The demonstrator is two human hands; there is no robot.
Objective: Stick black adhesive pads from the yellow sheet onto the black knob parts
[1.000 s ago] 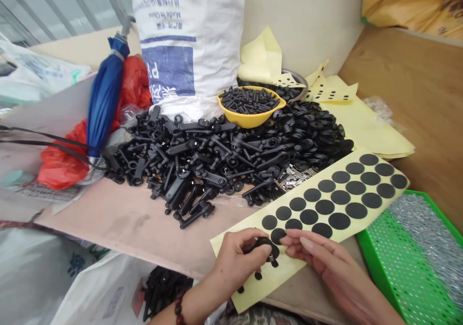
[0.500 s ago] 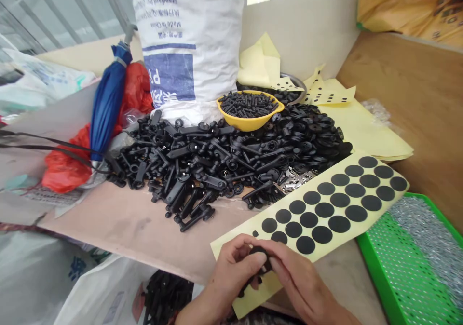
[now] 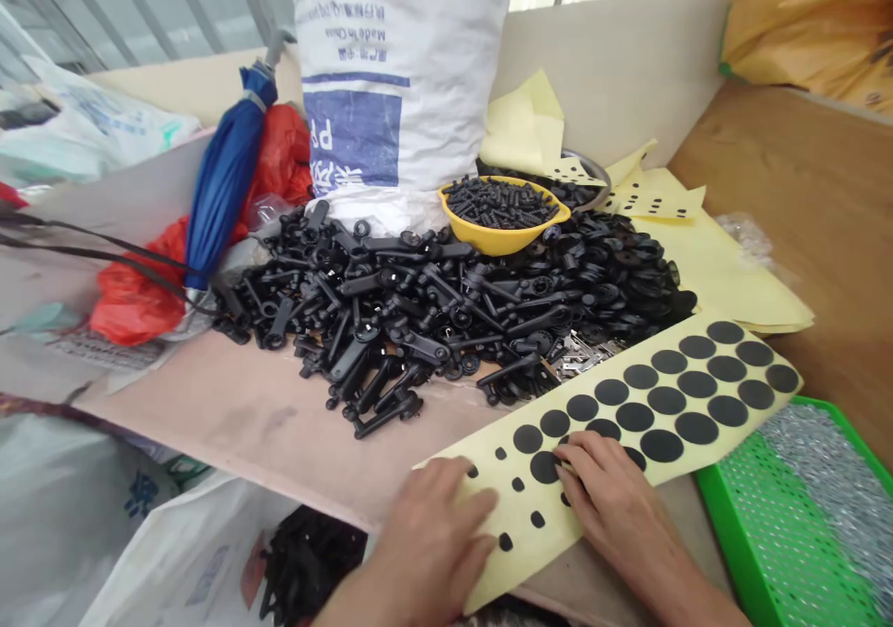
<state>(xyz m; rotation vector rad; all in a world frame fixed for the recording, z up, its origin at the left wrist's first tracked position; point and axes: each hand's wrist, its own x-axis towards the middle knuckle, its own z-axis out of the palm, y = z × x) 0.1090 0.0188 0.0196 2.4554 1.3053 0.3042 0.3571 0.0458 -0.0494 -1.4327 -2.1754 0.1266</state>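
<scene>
1. Touching the yellow sheet (image 3: 520, 566): right hand (image 3: 620, 501), fingertips at the edge of a black disc (image 3: 543, 467); can't tell if pinching.
2. Left hand (image 3: 429, 539) at the sheet's near left end, blurred, fingers parted, looks released.
3. Sheet slants across the surface (image 3: 279, 422), green basket (image 3: 760, 534) beside it.
4. Beyond: heaped black parts (image 3: 391, 301), yellow bowl (image 3: 499, 239).

black part: out of view | right hand (image 3: 618, 497): moved onto sheet (image 3: 534, 553)
</scene>
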